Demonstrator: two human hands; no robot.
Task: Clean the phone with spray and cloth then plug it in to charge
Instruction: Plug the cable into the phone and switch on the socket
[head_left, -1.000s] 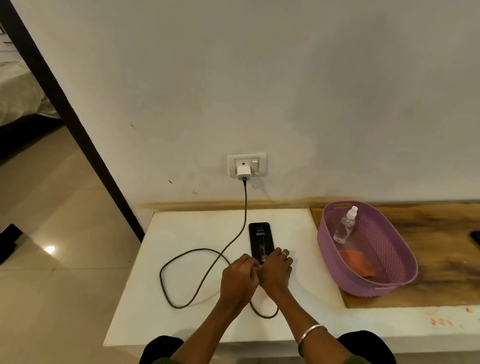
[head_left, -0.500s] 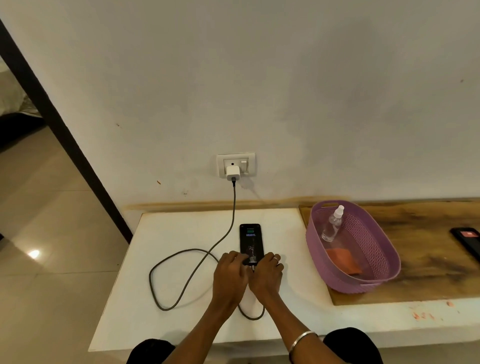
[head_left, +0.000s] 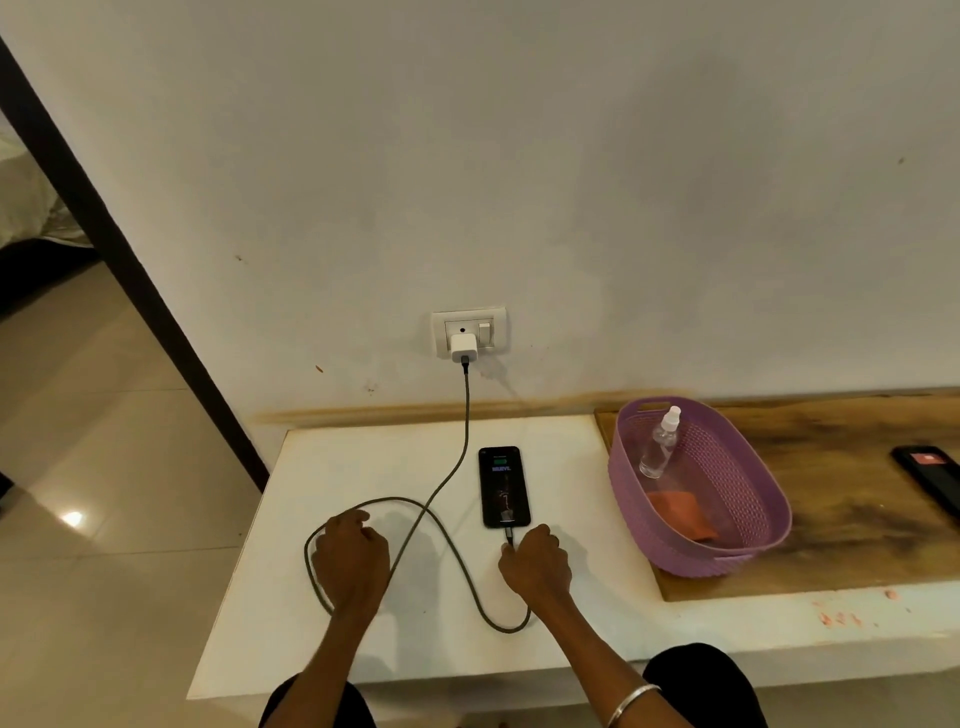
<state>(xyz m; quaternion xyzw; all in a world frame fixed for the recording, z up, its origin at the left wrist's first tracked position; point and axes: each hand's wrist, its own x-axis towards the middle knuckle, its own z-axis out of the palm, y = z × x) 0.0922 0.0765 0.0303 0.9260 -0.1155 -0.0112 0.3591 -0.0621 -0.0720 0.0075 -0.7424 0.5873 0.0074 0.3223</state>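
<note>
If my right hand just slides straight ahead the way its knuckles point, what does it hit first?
Most likely the cable plug at the phone, which lies directly beyond the right hand on the white table. Whether the fingers already touch the plug is unclear.

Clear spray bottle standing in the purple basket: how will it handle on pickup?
The clear plastic spray bottle leans against the wall of the purple woven basket, so it is probably tippy: tall, narrow. Looks mostly transparent, likely light. Smooth plastic may be slick; gripping the body seems safer than the white nozzle.
</note>
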